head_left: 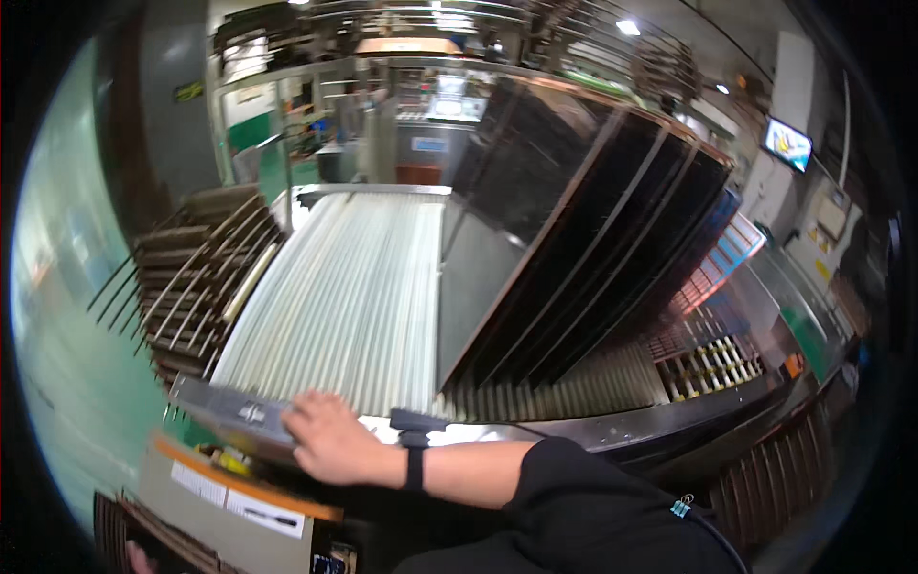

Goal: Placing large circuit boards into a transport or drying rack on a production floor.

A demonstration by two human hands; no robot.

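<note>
My right hand (330,438) reaches across from the right and rests at the metal front edge (239,409) of a roller conveyor, fingers a little apart and nothing visible in them. A black strap with a dark device (418,421) circles that wrist. Beyond the fingers spreads the conveyor's bed of pale, close-set rollers (335,287). Several large dark panels (583,249) with copper-coloured edges stand tilted on its right half. At the lower left edge, a small part of my left hand (142,557) shows beside a brown slatted rack (163,536); its fingers are hidden.
A stack of brown slatted racks (201,268) with protruding rods stands left of the conveyor. Below it is a grey box (210,507) with an orange edge. A wheeled roller section (712,368) lies at the right. A lit screen (787,143) hangs at the back right.
</note>
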